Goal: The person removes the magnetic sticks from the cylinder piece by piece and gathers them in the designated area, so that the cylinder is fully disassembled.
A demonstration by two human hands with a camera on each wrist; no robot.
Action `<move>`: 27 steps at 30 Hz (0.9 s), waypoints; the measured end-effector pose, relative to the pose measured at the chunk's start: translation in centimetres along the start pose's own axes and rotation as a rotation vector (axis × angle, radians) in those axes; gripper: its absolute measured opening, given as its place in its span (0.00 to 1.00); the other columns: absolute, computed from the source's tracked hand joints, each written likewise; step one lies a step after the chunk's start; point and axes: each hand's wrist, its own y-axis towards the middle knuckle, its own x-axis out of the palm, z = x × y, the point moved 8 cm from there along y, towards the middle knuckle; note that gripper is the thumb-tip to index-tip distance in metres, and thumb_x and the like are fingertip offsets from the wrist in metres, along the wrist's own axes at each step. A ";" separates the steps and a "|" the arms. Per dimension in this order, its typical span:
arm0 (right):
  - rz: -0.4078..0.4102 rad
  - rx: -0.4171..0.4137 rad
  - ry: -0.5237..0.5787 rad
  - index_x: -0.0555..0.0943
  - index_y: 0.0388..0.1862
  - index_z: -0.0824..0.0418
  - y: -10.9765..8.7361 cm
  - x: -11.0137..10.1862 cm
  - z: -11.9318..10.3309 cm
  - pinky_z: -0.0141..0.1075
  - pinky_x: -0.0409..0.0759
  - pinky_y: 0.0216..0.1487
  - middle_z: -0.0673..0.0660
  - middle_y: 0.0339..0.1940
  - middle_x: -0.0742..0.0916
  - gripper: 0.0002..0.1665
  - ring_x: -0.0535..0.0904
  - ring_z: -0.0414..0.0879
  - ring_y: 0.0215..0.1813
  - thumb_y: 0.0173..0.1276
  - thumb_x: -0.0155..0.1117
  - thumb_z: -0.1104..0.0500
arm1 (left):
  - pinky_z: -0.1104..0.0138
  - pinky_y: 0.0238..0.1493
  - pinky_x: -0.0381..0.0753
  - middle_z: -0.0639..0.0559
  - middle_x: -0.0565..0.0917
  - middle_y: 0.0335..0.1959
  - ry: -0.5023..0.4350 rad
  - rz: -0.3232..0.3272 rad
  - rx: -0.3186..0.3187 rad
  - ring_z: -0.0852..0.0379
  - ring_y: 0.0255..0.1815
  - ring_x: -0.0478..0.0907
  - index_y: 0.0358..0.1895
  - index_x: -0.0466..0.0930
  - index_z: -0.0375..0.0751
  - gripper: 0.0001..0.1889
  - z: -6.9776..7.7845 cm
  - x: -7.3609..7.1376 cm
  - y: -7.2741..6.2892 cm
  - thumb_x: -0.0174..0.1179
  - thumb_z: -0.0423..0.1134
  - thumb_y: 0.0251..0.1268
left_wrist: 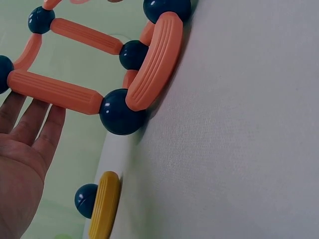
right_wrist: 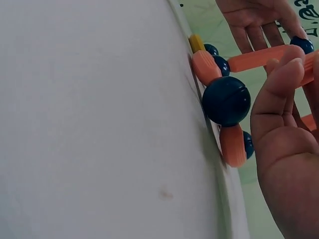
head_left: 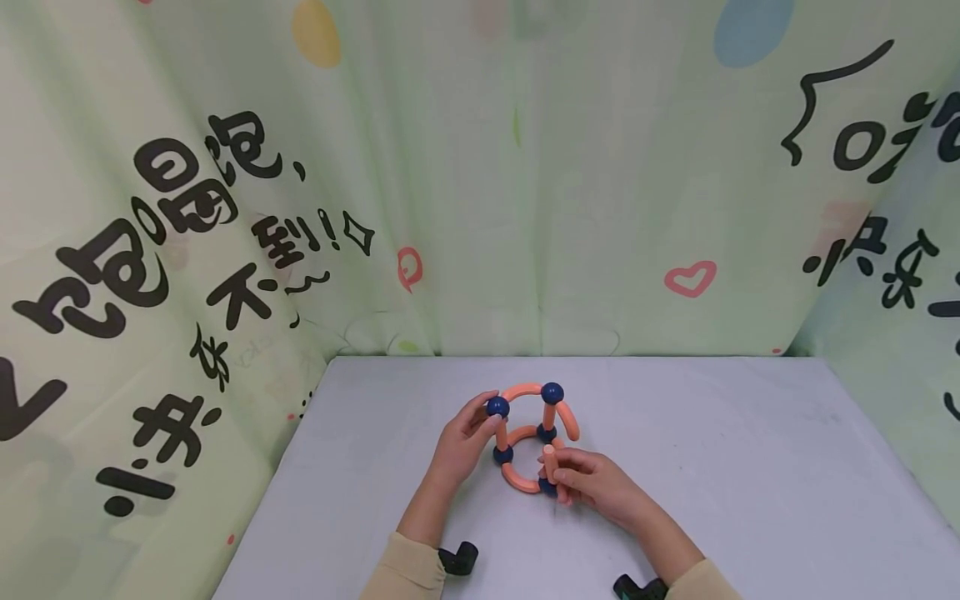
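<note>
An open frame of orange sticks (head_left: 521, 481) and dark blue balls (head_left: 552, 393) stands on the table. Curved sticks form its round base, while straight ones rise from the base balls. My left hand (head_left: 467, 442) holds the upper left blue ball (head_left: 498, 407) between thumb and fingers; in the left wrist view its other fingers lie behind a straight orange stick (left_wrist: 55, 92). At the front, my right hand (head_left: 596, 483) pinches an upright orange stick (head_left: 550, 462) just above the front base ball (right_wrist: 227, 100). A curved orange stick (head_left: 568, 421) slopes down from the upper back ball.
In the left wrist view, a yellow curved stick (left_wrist: 105, 204) with a blue ball (left_wrist: 86, 200) lies beyond the frame. The white table (head_left: 750, 467) ends at a printed curtain (head_left: 600, 208) behind and at the sides.
</note>
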 end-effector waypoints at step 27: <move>0.353 -0.045 -0.158 0.71 0.69 0.52 -3.7 -9.6 -1.6 0.32 0.73 0.25 0.53 0.46 0.80 0.32 0.71 0.42 0.25 0.68 0.66 0.47 | 0.49 0.64 0.77 0.55 0.84 0.57 -0.012 -0.006 0.006 0.54 0.60 0.81 0.68 0.71 0.64 0.29 0.1 0.0 0.0 0.57 0.64 0.66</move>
